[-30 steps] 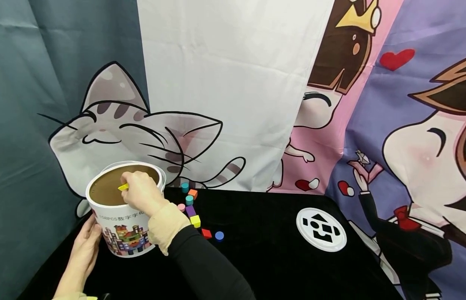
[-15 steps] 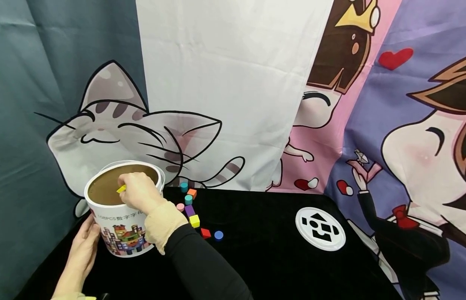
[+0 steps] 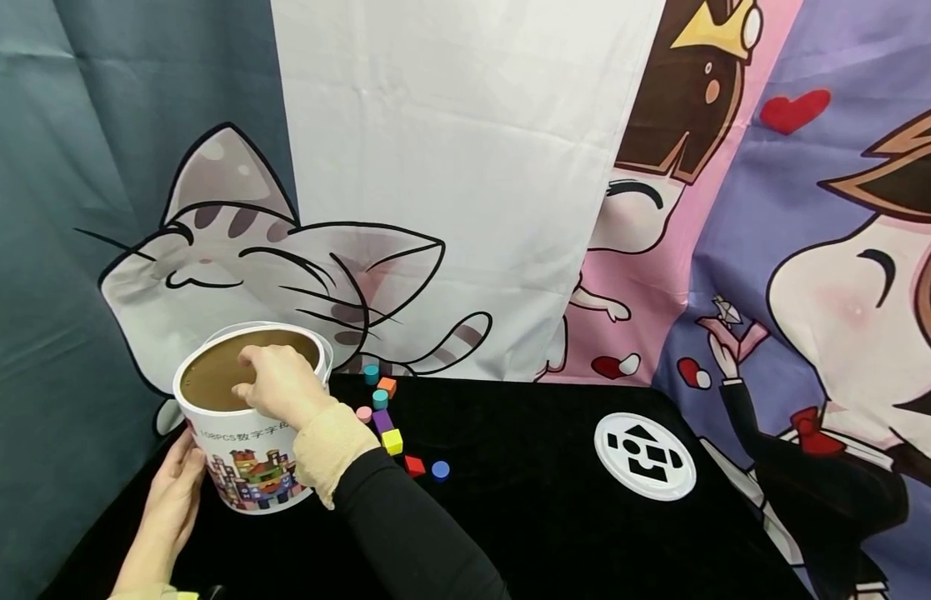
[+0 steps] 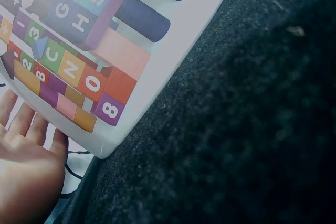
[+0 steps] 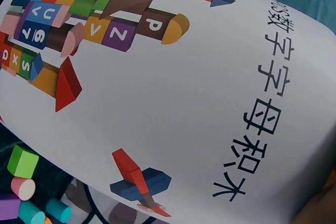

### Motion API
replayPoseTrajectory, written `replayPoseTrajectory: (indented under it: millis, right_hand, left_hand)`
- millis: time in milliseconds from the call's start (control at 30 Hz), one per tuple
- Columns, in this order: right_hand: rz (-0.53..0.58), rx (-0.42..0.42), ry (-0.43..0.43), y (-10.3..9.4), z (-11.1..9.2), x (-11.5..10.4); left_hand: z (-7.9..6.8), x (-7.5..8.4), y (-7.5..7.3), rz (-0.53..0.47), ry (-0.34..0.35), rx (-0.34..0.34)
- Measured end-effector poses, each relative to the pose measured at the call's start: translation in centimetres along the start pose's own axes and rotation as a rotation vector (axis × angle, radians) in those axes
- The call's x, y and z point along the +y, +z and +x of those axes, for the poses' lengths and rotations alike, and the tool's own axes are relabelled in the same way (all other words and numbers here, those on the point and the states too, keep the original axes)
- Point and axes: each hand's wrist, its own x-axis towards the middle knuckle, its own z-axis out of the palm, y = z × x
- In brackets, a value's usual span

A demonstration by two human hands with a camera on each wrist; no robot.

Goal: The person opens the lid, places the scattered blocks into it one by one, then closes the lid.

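Note:
A white bucket (image 3: 247,450) printed with toy blocks and Chinese characters stands at the left of the black cloth, its wire handle lowered behind the rim. Against its lower left side rests my left hand (image 3: 177,487), the fingers (image 4: 37,129) stretched along the wall in the left wrist view. Over the mouth is my right hand (image 3: 281,383), thumb and forefinger apart with nothing seen between them. The bucket's inner wall (image 3: 217,371) looks brown; its bottom is hidden. The right wrist view is mostly filled by the bucket's printed side (image 5: 173,87).
Right of the bucket lie small blocks: teal cylinders (image 3: 371,374), an orange cube (image 3: 387,387), a pink cylinder (image 3: 363,414), a purple block (image 3: 382,422), a yellow cube (image 3: 392,442), a red block (image 3: 414,466) and a blue disc (image 3: 440,472). A white lid with shaped holes (image 3: 645,489) lies farther right.
The yellow block that my right hand pinched over the bucket is out of sight, and the fingers have parted. My left hand and the bucket stay in place.

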Motion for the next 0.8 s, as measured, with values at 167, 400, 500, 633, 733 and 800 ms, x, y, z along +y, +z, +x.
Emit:
replayPoseTrajectory:
  millis: [167,400,500,633,733,800]
  right_hand:
    - [-0.002,0.011,-0.009,0.0,-0.2,0.1]
    - [-0.013,0.053,-0.032,0.3,-0.7,0.3]
    - [-0.018,0.106,-0.077,0.6,-1.0,0.6]
    - [0.054,0.201,-0.203,0.8,-1.4,1.6]
    - [0.320,0.194,-0.247,0.2,-1.8,2.6]
    - [0.628,0.137,-0.240,-0.5,-2.1,3.4]
  left_hand:
    - [-0.1,-0.1,0.2,-0.001,-0.007,0.010]
    - [-0.4,-0.3,0.1,0.012,-0.013,0.009]
    - [-0.4,-0.3,0.0,0.007,-0.004,-0.001]
    - [-0.2,-0.3,0.0,0.004,0.001,-0.005]
    - [-0.1,-0.2,0.1,0.013,-0.004,0.006]
    - [0.0,-0.2,0.0,0.016,-0.005,0.011]
